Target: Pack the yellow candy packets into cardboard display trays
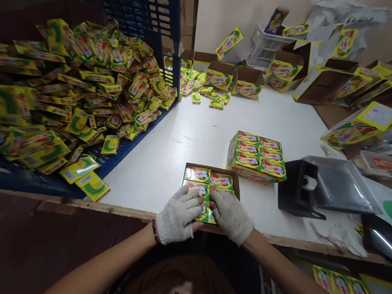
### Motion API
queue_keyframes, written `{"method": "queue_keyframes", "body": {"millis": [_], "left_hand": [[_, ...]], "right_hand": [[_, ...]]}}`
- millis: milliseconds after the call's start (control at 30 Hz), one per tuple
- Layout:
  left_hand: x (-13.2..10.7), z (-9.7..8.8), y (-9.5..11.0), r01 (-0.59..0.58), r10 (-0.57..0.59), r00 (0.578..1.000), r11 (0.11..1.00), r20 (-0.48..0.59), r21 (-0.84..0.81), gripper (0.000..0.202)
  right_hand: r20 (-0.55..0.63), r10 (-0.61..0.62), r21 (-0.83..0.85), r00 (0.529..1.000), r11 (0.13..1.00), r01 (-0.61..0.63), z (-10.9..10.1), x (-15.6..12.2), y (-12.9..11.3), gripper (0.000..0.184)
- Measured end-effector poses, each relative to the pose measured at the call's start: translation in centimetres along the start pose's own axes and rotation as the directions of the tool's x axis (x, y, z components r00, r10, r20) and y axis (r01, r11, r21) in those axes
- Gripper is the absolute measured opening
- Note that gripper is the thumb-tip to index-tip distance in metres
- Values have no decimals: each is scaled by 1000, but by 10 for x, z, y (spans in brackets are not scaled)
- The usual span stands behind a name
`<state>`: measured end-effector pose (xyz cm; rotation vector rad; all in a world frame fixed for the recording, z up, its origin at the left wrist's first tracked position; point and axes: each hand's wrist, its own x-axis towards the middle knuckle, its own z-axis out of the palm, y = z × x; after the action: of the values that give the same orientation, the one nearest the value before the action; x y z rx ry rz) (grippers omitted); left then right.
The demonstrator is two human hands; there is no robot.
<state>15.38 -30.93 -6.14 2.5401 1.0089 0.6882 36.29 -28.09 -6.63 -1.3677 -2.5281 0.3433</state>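
Across the left half of the view, a blue crate [165, 33] is tipping a large heap of yellow packets [84, 85] out toward the white table [190, 137]; a few are lying loose at its lip. Farther back, open brown cartons [220, 75] are standing in a row, with a white basket [264, 49] behind them. Right of centre, a filled box [257, 156] of the same packets is sitting well clear of the hands, and just beside it a black tape dispenser [297, 189]. At the near table edge, directly ahead of the person, a shallow brown tray [209, 183] is lying with its long axis running away from the body, packets laid flat inside in two columns. Both gloved hands are resting on its near end: the left hand [179, 214] is pressing fingers-down on the left column, the right hand [231, 215] on the right column, thumbs nearly meeting over the middle. Neither is closing around anything; the fingers are spread and flat on the wrappers, though the gloves are hiding whether a packet is being pinched underneath. The hands are sitting equally near the tray.
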Motion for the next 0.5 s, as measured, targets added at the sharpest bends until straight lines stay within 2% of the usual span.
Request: {"method": "queue_keyframes", "body": {"millis": [67,133,167,200,233,267,300,333,367,400,433,500], "left_hand": [[-2,1,-2,-28,25,997,999,-80,-34,26],[-8,-6,-9,-12,5,983,999,-186,-38,27],[-14,-13,-17,55,-57,968,998,-246,-15,27],[-22,-24,-25,181,-166,937,983,-307,22,28],[-33,-36,-35,365,-319,877,928,-360,68,28],[-47,-50,-45,569,-485,774,815,-407,111,28],[-61,-64,-55,744,-626,636,653,-451,142,29],[-76,-78,-63,864,-723,489,478,-489,157,31],[-90,-89,-69,933,-775,358,324,-521,158,35],[-102,-97,-75,966,-795,259,211,-548,150,40],[-111,-103,-79,981,-799,192,140,-570,134,46],[-122,-105,-86,993,-802,116,73,-586,96,55]], "right_hand": [[-42,0,31,999,1000,2,3,1,0,17],[-78,6,114,997,993,3,-1,-2,4,14],[-65,14,162,998,987,-3,-4,-5,7,12],[-28,33,194,999,981,-27,-8,-8,12,11],[24,38,222,999,974,-43,-10,-12,18,10],[86,29,256,996,965,-50,-12,-15,23,12],[133,25,281,991,958,-62,-12,-18,26,16],[161,23,296,987,953,-70,-10,-21,29,19],[188,34,307,982,947,-91,-8,-23,29,22],[202,55,311,978,943,-117,-4,-24,28,24],[206,78,313,975,939,-141,-1,-24,26,25],[153,119,322,981,933,-163,5,-22,21,26]]}}
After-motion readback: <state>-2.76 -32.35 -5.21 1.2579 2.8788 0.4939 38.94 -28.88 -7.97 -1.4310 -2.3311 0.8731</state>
